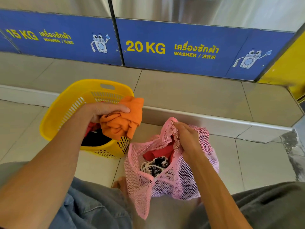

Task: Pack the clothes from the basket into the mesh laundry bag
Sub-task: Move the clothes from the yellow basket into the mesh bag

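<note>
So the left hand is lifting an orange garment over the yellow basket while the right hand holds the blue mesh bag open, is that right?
Nearly: the head view shows the mesh bag is pink, not blue. The left hand does lift the orange garment over the yellow basket, and the right hand holds the bag open.

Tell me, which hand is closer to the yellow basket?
Left. The left hand is right above the yellow basket, holding an orange cloth. The right hand is off beside it, gripping the pink mesh bag.

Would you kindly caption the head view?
Left hand lifts orange garment from yellow plastic basket; right hand holds pink mesh bag.
</note>
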Demonstrator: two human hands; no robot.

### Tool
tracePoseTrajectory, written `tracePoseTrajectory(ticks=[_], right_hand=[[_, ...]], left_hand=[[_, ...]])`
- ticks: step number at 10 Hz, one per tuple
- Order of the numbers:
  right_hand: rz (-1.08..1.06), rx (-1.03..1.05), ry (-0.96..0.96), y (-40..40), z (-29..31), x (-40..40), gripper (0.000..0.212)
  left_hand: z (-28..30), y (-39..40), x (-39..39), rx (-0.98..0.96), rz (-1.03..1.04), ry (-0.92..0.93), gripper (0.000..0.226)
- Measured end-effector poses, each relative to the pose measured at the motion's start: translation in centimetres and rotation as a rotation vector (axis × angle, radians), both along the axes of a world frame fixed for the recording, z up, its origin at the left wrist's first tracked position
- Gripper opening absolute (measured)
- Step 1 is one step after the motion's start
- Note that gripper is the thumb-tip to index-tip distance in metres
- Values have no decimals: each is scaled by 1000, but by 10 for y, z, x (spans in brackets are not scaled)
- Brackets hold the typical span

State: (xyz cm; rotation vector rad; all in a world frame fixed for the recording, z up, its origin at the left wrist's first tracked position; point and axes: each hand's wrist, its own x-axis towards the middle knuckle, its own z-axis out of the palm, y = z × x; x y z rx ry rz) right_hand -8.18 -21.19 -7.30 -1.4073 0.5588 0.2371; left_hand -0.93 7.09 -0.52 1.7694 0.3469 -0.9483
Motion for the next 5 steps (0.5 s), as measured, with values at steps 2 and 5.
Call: tracePoseTrajectory(ticks=[2, 5], right_hand=[[3, -14, 1, -6, 8, -9, 18], [-8, -7, -30, -18, 16, -16, 17]], left_hand=[[21, -6, -8, 145, -45, -116, 105], [64, 19, -7, -143, 385, -375, 86]])
